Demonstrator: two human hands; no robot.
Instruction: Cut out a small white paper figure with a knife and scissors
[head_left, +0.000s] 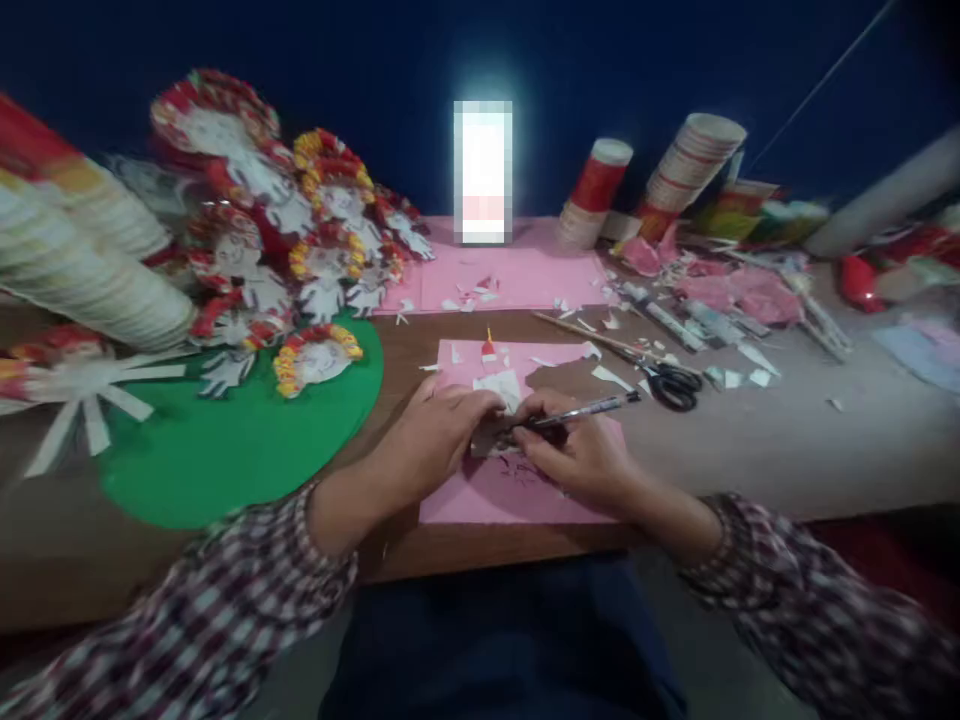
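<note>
Two bare hands meet over a small white paper [498,386] on a pink sheet [448,500]. The right hand [571,442] grasps a slim pen [596,407] between thumb and fingers, its point aimed down and toward the left hand [454,420]. The left hand lies over the paper's near left side, thumb on it; whether it pinches or only presses, I cannot tell. The paper sits between the hands, partly hidden by them.

If the left hand's hold loosened, the paper could turn under the pen and a line could stray. Ink could smudge if the right hand dragged across a fresh mark. Dark strokes [517,468] already show on the pink sheet just below the hands. Loose scraps [611,378] beyond the right hand could slip beneath the work and make it uneven.

The paper looks thin and flat, the pen smooth and shiny. Beyond the right hand, the scissors [673,385] have black looped handles. Left of the left hand, a flat green sheet [225,470] has a rounded edge and carries white cutouts [319,365] with ruffled red and yellow borders. Farther left, ribbed cups [97,265] lean in nested stacks. The table [401,345] appears brown and woodlike.
</note>
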